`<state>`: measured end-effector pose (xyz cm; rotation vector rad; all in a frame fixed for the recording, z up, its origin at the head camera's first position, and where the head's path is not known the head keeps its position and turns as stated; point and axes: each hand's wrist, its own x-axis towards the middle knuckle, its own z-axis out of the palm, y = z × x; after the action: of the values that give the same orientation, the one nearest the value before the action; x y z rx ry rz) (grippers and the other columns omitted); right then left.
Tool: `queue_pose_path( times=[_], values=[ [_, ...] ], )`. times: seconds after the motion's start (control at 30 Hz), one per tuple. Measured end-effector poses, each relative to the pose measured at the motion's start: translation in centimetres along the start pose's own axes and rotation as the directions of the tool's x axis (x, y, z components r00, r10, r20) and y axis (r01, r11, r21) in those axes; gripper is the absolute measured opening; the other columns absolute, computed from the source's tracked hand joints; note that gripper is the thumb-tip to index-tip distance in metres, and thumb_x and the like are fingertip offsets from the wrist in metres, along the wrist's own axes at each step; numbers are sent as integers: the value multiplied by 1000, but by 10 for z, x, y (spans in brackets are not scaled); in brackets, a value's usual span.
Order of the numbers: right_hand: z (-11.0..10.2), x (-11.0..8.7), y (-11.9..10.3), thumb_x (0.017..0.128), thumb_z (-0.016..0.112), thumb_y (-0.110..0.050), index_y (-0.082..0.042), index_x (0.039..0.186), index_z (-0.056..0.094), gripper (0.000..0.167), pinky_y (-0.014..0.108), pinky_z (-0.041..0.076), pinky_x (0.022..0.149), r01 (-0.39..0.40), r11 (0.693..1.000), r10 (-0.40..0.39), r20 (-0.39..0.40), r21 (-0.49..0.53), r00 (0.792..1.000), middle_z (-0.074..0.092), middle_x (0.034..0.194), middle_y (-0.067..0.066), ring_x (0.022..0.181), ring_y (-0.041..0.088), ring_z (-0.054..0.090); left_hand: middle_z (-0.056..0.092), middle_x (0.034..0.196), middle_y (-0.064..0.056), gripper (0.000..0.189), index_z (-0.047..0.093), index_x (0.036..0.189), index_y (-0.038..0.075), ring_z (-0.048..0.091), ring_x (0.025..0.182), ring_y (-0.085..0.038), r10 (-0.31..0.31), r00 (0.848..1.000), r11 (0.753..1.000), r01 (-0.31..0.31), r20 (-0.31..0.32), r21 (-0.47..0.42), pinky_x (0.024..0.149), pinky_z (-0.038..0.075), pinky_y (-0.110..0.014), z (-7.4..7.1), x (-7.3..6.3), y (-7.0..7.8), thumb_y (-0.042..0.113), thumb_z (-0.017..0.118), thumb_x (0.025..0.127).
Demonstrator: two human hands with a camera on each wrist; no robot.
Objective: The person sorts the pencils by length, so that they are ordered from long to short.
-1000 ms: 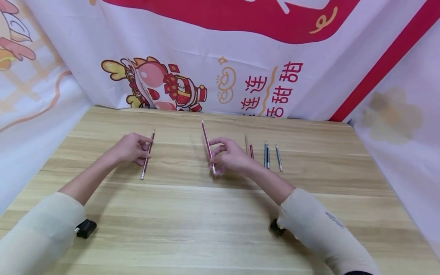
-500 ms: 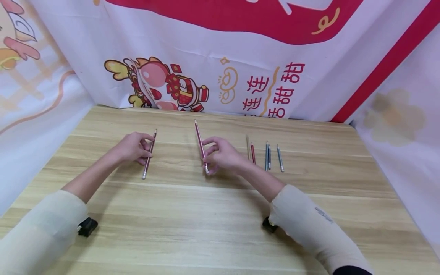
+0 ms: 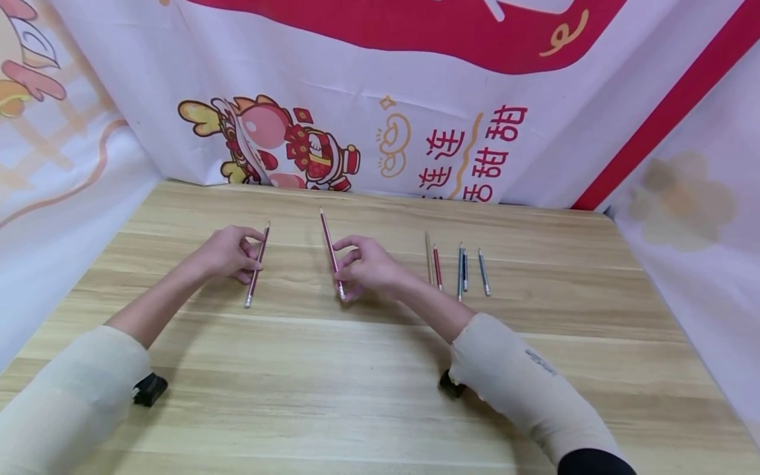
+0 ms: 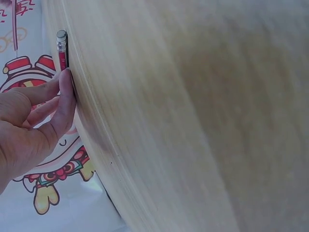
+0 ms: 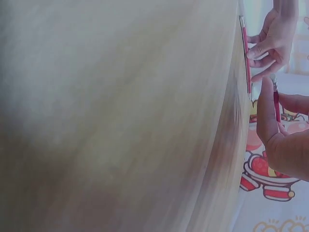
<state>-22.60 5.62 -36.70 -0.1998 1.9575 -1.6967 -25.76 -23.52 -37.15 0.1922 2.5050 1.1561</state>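
At the left of the head view, my left hand (image 3: pixel 230 254) holds a dark red pencil (image 3: pixel 254 280) between thumb and fingers. That pencil lies at or close to the tabletop, its white eraser end toward me. To the right of it, my right hand (image 3: pixel 365 267) pinches another dark red pencil (image 3: pixel 328 237), which is raised and tilted, tip pointing away. The left wrist view has the metal band and eraser of the left pencil (image 4: pixel 62 48) above my fingertips. In the right wrist view, my thumb partly covers the right pencil (image 5: pixel 276 104).
Right of my hands lie several pencils: a plain wood-coloured one (image 3: pixel 429 254), a red one (image 3: pixel 437 264), and blue ones, including a separate blue pencil (image 3: pixel 484 274). The wooden table (image 3: pixel 332 396) meets a printed white cloth (image 3: pixel 368 79) at the back.
My right hand has moved left with its pencil, toward the left hand. The left hand and its pencil have stayed in nearly the same spot.
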Motion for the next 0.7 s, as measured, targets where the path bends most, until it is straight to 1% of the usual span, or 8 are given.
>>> queue_pose_path(
  times=[0.1, 0.33, 0.53, 0.7],
  values=[
    [4, 2, 0, 93, 62, 17, -1, 142, 47, 54, 37, 67, 58, -6, 1000, 6, 7, 7, 1000, 58, 101, 14, 73, 24, 66, 56, 92, -17, 69, 36, 147, -19, 66, 64, -19, -1, 1000, 1000, 1, 6, 0, 61, 67, -37, -1, 1, 0, -16, 71, 88],
    [11, 8, 0, 91, 63, 18, 0, 142, 47, 57, 37, 66, 55, -6, 1000, 6, -2, 26, 1000, 58, 98, 13, 71, 24, 65, 54, 95, -20, 75, 30, 150, -20, 66, 65, -18, -2, 1000, 1000, 2, 7, -11, 61, 67, -36, -1, 1, 2, -18, 70, 87],
    [16, 14, -1, 92, 64, 18, -1, 143, 47, 57, 37, 67, 56, -11, 1000, 11, -4, 12, 1000, 59, 98, 14, 70, 24, 66, 55, 94, -19, 74, 31, 149, -20, 65, 64, -18, -3, 1000, 1000, 3, 9, -9, 61, 67, -36, -1, 1, 1, -17, 71, 87],
    [19, 18, 0, 91, 64, 18, -1, 142, 47, 57, 34, 66, 54, -17, 1000, 17, -2, 7, 1000, 61, 99, 16, 68, 24, 66, 55, 96, -19, 74, 31, 150, -19, 65, 65, -18, -9, 1000, 1000, 9, 17, -18, 61, 67, -36, -1, 1, 0, -18, 70, 87]
  ],
)
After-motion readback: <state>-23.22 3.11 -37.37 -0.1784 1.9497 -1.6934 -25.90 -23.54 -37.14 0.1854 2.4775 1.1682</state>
